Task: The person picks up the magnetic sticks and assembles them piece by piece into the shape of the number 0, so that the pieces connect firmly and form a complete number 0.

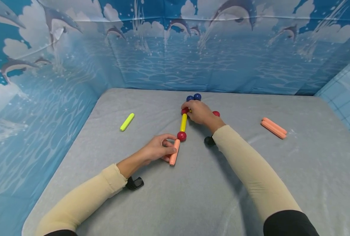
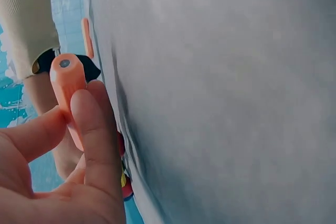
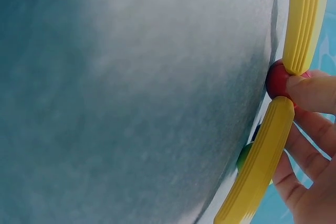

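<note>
In the head view my left hand (image 1: pixel 160 148) pinches an orange magnetic rod (image 1: pixel 175 152) between thumb and fingers, its upper end close to a red ball (image 1: pixel 181 136). A round metal tip shows on the orange rod (image 2: pixel 68 85) in the left wrist view. Beyond that ball, a yellow rod (image 1: pixel 183 122) leads to another red ball (image 1: pixel 185 111), which my right hand (image 1: pixel 201 112) holds with its fingertips. The right wrist view shows this red ball (image 3: pixel 276 80) joined to two yellow rods, an upper rod (image 3: pixel 304 19) and a lower rod (image 3: pixel 257 166).
Two blue balls (image 1: pixel 197 96) lie past my right hand, and a red ball (image 1: pixel 216 113) sits right of it. A green ball (image 3: pixel 244 157) is partly hidden. A yellow-green rod (image 1: pixel 127 122) lies left; orange rods (image 1: pixel 273 127) lie right on the grey cloth (image 1: pixel 210 196).
</note>
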A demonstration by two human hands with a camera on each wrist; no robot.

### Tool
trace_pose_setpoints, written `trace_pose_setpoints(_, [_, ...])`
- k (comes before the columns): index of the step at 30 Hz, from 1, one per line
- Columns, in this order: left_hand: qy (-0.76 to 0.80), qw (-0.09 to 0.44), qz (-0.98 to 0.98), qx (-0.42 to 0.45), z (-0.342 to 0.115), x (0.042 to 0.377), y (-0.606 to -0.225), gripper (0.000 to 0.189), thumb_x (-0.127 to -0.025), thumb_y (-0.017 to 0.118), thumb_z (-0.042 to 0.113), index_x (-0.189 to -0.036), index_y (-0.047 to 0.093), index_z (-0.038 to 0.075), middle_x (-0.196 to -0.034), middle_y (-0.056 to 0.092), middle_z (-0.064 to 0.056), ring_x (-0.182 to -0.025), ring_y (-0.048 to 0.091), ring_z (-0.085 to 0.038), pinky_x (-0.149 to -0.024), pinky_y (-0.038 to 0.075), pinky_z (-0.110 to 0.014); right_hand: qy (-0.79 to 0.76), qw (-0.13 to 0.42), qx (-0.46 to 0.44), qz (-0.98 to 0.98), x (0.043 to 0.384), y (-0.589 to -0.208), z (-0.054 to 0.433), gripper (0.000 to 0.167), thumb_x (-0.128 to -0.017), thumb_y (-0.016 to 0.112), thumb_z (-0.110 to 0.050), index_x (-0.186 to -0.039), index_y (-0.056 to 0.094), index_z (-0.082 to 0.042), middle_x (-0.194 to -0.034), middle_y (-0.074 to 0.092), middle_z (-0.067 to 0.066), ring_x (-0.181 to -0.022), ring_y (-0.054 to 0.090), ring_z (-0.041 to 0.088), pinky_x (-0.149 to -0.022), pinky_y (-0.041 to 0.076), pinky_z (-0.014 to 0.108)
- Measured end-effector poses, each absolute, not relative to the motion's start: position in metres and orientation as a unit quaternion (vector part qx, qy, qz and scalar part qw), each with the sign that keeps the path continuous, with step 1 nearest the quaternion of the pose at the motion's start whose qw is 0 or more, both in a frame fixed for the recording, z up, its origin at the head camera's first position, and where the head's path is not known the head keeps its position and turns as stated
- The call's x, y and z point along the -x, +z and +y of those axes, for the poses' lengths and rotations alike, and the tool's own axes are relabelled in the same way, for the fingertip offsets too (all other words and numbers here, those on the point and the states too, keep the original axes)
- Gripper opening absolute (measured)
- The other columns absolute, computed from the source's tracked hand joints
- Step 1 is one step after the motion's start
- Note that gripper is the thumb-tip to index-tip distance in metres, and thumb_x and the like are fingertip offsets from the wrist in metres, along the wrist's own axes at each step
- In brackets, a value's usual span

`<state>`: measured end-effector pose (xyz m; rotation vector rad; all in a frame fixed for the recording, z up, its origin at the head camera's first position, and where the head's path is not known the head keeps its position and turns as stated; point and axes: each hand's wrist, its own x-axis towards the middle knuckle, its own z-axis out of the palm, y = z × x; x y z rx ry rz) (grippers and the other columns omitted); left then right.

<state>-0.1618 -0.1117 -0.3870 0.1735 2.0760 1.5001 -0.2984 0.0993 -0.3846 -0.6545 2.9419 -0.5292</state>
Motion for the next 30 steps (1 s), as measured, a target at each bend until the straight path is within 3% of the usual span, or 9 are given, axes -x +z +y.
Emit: trace_pose_setpoints(30, [0.57,0.299,0.765,-0.023,-0.096,0.164,-0.39,0.041,-0.09,0.07,0.007,-0.127,0.052,0.006,-0.092,0.065,-0.007,-0.061,0.066,-0.012,-0.058,0.058,-0.024,-0.179,0.025,0.224,0.958,0.299,-0.386,0.094,0.032,-0.094,0.064,-0.008,-0.125,0.067,-0.014,-0.125,0.068,0.007,-0.113,0.059,0.025,-0.107,0.048,0.044])
